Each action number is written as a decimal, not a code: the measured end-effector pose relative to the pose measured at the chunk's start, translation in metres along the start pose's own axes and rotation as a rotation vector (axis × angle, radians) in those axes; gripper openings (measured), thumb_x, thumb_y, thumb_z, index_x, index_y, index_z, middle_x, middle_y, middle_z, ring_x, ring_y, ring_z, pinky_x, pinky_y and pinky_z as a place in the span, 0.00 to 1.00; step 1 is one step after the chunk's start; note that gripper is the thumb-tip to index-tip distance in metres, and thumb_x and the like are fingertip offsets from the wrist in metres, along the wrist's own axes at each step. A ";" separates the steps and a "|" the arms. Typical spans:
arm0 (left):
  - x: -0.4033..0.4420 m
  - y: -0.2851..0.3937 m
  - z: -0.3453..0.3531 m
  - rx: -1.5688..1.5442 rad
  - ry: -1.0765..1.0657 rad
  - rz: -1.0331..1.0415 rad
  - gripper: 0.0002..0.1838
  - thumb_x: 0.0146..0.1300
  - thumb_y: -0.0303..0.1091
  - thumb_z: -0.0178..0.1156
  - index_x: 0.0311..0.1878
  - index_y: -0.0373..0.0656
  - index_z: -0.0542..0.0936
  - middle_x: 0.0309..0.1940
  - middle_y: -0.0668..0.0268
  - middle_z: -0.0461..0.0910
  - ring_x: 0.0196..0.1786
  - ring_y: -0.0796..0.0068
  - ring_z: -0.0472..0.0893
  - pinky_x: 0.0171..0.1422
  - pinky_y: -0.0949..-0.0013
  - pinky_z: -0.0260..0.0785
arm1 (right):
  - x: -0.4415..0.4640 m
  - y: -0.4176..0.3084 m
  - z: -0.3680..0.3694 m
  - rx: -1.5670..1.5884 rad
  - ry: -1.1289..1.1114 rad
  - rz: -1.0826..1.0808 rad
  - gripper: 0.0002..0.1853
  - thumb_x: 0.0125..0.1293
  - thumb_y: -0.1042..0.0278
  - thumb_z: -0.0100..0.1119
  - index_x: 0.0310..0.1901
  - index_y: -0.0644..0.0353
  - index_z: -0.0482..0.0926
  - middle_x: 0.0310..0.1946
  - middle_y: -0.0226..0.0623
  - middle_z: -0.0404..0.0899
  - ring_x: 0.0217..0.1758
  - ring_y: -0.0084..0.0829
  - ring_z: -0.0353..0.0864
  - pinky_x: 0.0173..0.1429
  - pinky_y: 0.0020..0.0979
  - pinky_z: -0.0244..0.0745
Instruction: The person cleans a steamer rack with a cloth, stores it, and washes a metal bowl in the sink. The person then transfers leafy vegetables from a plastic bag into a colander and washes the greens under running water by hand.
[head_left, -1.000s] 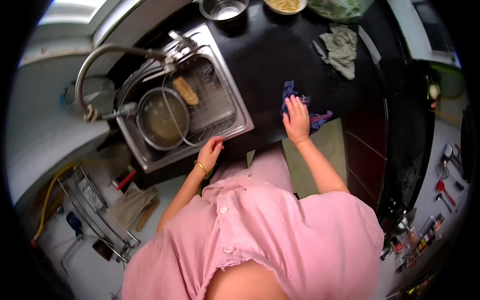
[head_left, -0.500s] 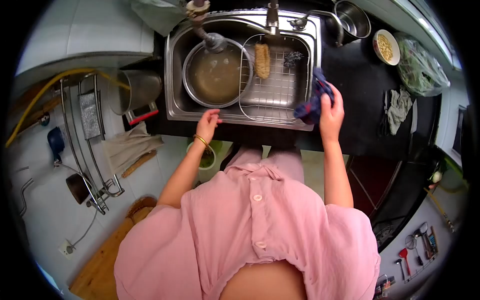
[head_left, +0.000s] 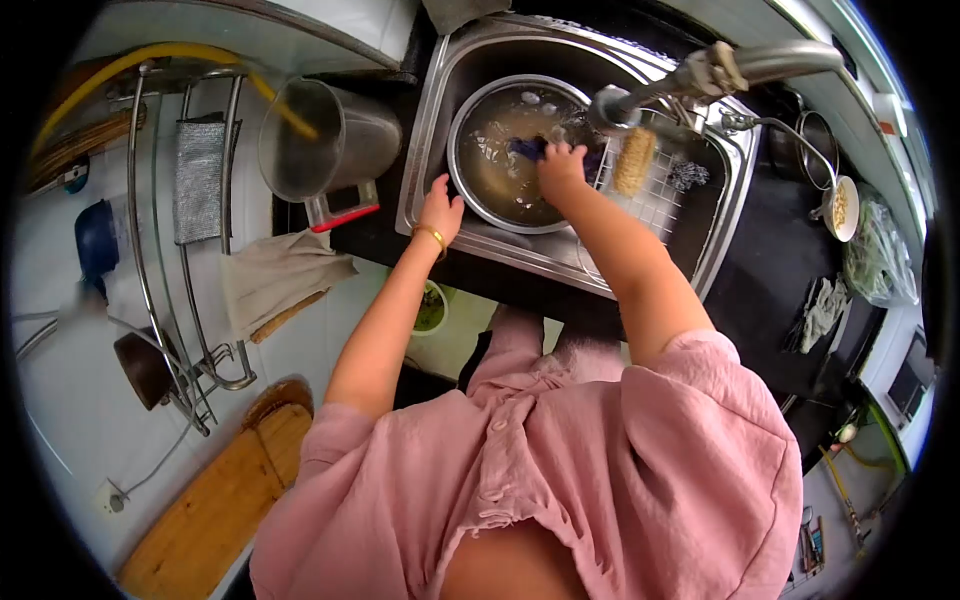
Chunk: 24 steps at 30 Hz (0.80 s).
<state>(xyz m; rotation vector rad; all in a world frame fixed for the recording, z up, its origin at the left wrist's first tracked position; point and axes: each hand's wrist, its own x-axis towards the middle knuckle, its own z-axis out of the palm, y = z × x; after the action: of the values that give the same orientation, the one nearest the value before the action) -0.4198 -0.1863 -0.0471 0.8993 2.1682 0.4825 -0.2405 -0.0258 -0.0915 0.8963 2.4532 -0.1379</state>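
The dark cloth (head_left: 526,149) lies in cloudy water (head_left: 497,172) inside the basin (head_left: 529,229), at the sink's (head_left: 500,250) left side. The right hand (head_left: 563,170) bends over it, its grip unclear. The left hand (head_left: 440,212), fingers loosely parted, is at the sink's left edge. Rightward within the sink are the brush (head_left: 634,160) and rack (head_left: 657,203); outside, the jug (head_left: 350,140) sits left, black counter (head_left: 740,290) extends right.

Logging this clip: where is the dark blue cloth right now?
In the head view, the dark blue cloth is in the round metal basin of cloudy water, on the sink's left side, at the right hand.
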 end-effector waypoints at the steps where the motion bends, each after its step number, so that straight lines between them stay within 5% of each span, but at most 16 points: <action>1: 0.008 0.013 -0.002 0.030 -0.028 -0.073 0.33 0.65 0.34 0.56 0.70 0.34 0.57 0.64 0.42 0.66 0.61 0.53 0.73 0.65 0.59 0.65 | -0.004 0.004 0.000 -0.062 -0.147 -0.036 0.19 0.65 0.58 0.49 0.56 0.48 0.79 0.57 0.35 0.73 0.63 0.38 0.66 0.59 0.57 0.60; 4: 0.031 0.028 -0.005 0.073 -0.136 -0.265 0.34 0.65 0.35 0.56 0.70 0.34 0.56 0.64 0.41 0.65 0.62 0.51 0.72 0.66 0.59 0.63 | -0.024 -0.004 0.005 0.026 -0.403 -0.021 0.20 0.66 0.55 0.49 0.55 0.49 0.80 0.63 0.36 0.70 0.68 0.42 0.64 0.61 0.60 0.58; 6: 0.059 -0.008 0.019 0.121 -0.118 -0.191 0.33 0.65 0.35 0.55 0.70 0.36 0.56 0.60 0.44 0.70 0.56 0.52 0.76 0.59 0.56 0.70 | -0.028 -0.020 -0.002 0.134 -0.473 -0.050 0.22 0.64 0.55 0.49 0.56 0.53 0.79 0.62 0.42 0.72 0.65 0.46 0.69 0.63 0.55 0.62; 8: 0.075 -0.019 0.033 -0.257 -0.193 -0.383 0.27 0.62 0.35 0.54 0.62 0.34 0.62 0.54 0.41 0.74 0.57 0.43 0.74 0.62 0.53 0.66 | 0.004 -0.039 0.040 0.351 -0.508 -0.140 0.24 0.60 0.56 0.51 0.55 0.56 0.79 0.55 0.49 0.77 0.57 0.50 0.76 0.60 0.48 0.69; 11: 0.070 -0.018 0.043 0.079 -0.169 -0.340 0.25 0.60 0.30 0.54 0.59 0.35 0.59 0.50 0.40 0.76 0.54 0.42 0.76 0.60 0.53 0.67 | 0.035 -0.066 0.042 0.587 -0.401 -0.308 0.22 0.56 0.62 0.53 0.52 0.60 0.79 0.47 0.54 0.80 0.50 0.55 0.79 0.57 0.45 0.72; 14: 0.052 0.021 0.025 0.221 -0.191 -0.292 0.28 0.62 0.30 0.57 0.58 0.29 0.55 0.48 0.36 0.75 0.51 0.40 0.77 0.57 0.51 0.68 | 0.066 -0.094 0.029 0.782 -0.064 -0.160 0.18 0.54 0.65 0.55 0.48 0.58 0.79 0.49 0.53 0.78 0.52 0.56 0.76 0.55 0.48 0.72; 16: 0.056 0.016 0.031 0.215 -0.179 -0.332 0.27 0.63 0.30 0.56 0.58 0.29 0.54 0.46 0.36 0.76 0.50 0.40 0.77 0.56 0.50 0.69 | 0.087 -0.095 0.006 0.784 0.217 0.029 0.18 0.54 0.70 0.57 0.48 0.59 0.78 0.57 0.46 0.70 0.62 0.49 0.68 0.62 0.45 0.68; 20: 0.071 -0.039 0.075 0.263 -0.029 -0.295 0.26 0.61 0.30 0.58 0.55 0.33 0.56 0.48 0.41 0.75 0.52 0.46 0.78 0.55 0.53 0.70 | 0.111 -0.025 -0.008 0.535 0.297 -0.282 0.12 0.57 0.72 0.53 0.43 0.56 0.81 0.54 0.37 0.72 0.60 0.42 0.68 0.59 0.41 0.69; 22: 0.057 0.013 0.041 0.273 -0.140 -0.386 0.26 0.60 0.28 0.59 0.55 0.34 0.56 0.49 0.45 0.73 0.52 0.50 0.77 0.55 0.55 0.69 | 0.107 0.009 -0.025 0.036 0.118 -0.392 0.13 0.62 0.65 0.51 0.47 0.50 0.81 0.51 0.34 0.72 0.65 0.36 0.63 0.61 0.42 0.64; 24: 0.056 0.013 0.037 0.281 -0.176 -0.333 0.25 0.65 0.29 0.55 0.57 0.31 0.53 0.43 0.36 0.76 0.44 0.43 0.80 0.46 0.51 0.75 | 0.095 0.028 -0.017 -0.368 0.109 -0.330 0.16 0.62 0.60 0.53 0.50 0.47 0.81 0.56 0.31 0.72 0.65 0.34 0.62 0.60 0.47 0.61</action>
<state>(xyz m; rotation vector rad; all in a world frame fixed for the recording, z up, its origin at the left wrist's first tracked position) -0.4139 -0.1340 -0.0912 0.6747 2.1944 -0.0641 -0.2915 0.0551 -0.1222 0.3480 2.5914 0.2471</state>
